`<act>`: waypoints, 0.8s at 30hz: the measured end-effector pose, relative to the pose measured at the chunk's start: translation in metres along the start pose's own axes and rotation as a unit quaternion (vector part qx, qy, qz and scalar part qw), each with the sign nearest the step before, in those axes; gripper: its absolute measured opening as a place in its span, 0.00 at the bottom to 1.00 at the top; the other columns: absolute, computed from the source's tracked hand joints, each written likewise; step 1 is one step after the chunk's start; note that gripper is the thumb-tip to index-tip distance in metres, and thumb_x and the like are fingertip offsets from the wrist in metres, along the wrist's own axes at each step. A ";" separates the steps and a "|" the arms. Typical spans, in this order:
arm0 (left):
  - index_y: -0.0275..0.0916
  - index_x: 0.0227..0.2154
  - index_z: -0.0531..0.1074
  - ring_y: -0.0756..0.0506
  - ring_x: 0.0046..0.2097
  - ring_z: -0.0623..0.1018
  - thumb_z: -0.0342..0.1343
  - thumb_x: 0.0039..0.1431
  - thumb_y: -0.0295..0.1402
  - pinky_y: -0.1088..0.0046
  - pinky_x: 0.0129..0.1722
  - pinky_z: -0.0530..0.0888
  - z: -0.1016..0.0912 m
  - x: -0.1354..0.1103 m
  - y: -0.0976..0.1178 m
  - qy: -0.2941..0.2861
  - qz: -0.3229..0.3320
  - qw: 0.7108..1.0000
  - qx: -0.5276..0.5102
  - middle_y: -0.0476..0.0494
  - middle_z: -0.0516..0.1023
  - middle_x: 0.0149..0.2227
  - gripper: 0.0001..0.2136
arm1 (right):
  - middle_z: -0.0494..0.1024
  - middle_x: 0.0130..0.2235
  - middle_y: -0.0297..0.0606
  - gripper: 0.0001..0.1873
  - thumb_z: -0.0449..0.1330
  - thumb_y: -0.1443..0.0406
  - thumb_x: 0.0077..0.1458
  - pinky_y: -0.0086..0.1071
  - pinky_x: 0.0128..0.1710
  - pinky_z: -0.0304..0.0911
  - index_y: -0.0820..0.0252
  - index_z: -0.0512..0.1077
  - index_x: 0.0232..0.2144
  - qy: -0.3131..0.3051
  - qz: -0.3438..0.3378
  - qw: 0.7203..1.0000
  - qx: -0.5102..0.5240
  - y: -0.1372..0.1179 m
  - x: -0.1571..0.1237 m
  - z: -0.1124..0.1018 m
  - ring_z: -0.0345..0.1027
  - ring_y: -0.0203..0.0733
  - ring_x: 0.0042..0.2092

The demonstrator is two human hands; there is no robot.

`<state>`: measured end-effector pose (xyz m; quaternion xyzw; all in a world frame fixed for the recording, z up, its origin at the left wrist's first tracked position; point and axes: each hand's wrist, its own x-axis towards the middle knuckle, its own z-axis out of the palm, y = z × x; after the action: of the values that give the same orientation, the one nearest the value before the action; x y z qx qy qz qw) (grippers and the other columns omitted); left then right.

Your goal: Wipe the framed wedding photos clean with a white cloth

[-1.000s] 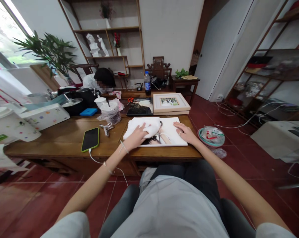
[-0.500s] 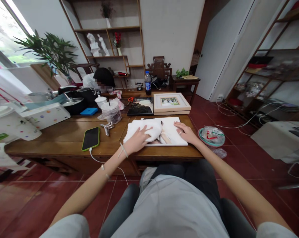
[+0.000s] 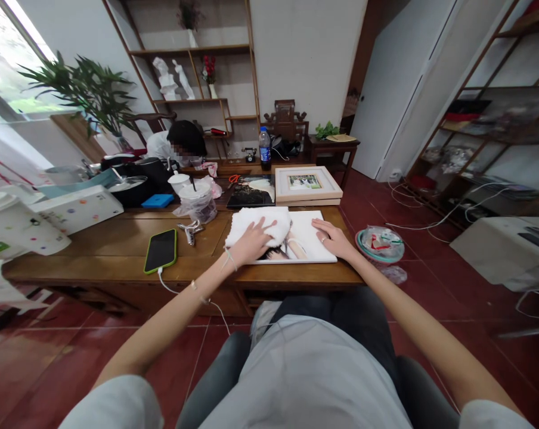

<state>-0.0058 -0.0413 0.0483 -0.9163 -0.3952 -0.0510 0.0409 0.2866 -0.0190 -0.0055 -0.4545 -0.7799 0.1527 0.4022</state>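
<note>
Above red tiles (image 3: 37, 369), wooden table (image 3: 117, 247) with cloth (image 3: 242, 222)

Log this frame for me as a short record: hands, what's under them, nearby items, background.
Left hand: spread flat on a white cloth
Right hand: resting on the right end of a photo panel
Panel: lies flat on the wooden table, its left part mostly covered by the cloth
Left of panel: phone with white cable plugged in
Behind panel: framed picture
Floor, right: basket
Background: another person, head bowed
</note>
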 end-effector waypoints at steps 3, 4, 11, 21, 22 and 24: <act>0.38 0.40 0.76 0.32 0.66 0.50 0.50 0.54 0.23 0.46 0.59 0.58 -0.007 -0.036 0.030 -0.016 0.016 1.000 0.006 0.42 0.54 0.65 0.13 | 0.72 0.54 0.38 0.20 0.54 0.68 0.52 0.47 0.61 0.52 0.53 0.74 0.47 0.001 -0.004 1.000 -0.004 0.000 0.000 0.000 0.61 0.46 0.58; 0.38 0.38 0.76 0.31 0.66 0.50 0.50 0.54 0.23 0.45 0.59 0.57 -0.009 -0.047 0.037 -0.022 0.023 0.999 0.007 0.43 0.53 0.65 0.13 | 0.72 0.54 0.38 0.20 0.54 0.68 0.52 0.47 0.61 0.52 0.53 0.74 0.47 0.001 -0.006 1.000 -0.007 0.001 0.000 0.001 0.61 0.46 0.59; 0.39 0.37 0.76 0.30 0.66 0.47 0.53 0.54 0.25 0.45 0.59 0.56 -0.013 -0.076 0.060 -0.025 0.047 0.998 0.016 0.44 0.49 0.67 0.10 | 0.72 0.54 0.39 0.20 0.53 0.68 0.53 0.45 0.61 0.53 0.56 0.73 0.48 0.005 -0.018 1.000 -0.016 0.004 0.000 0.003 0.61 0.45 0.58; 0.39 0.48 0.72 0.33 0.63 0.58 0.48 0.60 0.30 0.53 0.56 0.63 -0.005 0.015 0.014 -0.011 0.022 1.000 -0.002 0.39 0.57 0.64 0.15 | 0.72 0.54 0.40 0.20 0.54 0.68 0.52 0.47 0.61 0.52 0.55 0.74 0.47 0.000 -0.008 1.000 -0.004 0.001 0.000 0.000 0.61 0.48 0.59; 0.39 0.49 0.71 0.33 0.62 0.58 0.47 0.61 0.31 0.53 0.56 0.63 -0.003 0.025 0.006 -0.006 0.019 1.000 -0.001 0.38 0.58 0.63 0.15 | 0.72 0.54 0.40 0.20 0.55 0.68 0.52 0.47 0.61 0.52 0.55 0.74 0.47 -0.002 -0.007 1.000 -0.003 0.001 0.000 -0.001 0.61 0.48 0.59; 0.39 0.50 0.70 0.33 0.61 0.60 0.45 0.62 0.34 0.54 0.55 0.64 -0.001 0.041 -0.009 -0.001 0.012 1.000 0.001 0.37 0.60 0.62 0.16 | 0.72 0.54 0.40 0.21 0.55 0.68 0.51 0.47 0.61 0.52 0.54 0.74 0.48 -0.005 -0.005 1.000 -0.005 0.000 0.000 -0.001 0.61 0.47 0.59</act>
<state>0.0158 -0.0056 0.0549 -0.9209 -0.3844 -0.0490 0.0419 0.2876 -0.0191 -0.0048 -0.4517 -0.7850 0.1494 0.3967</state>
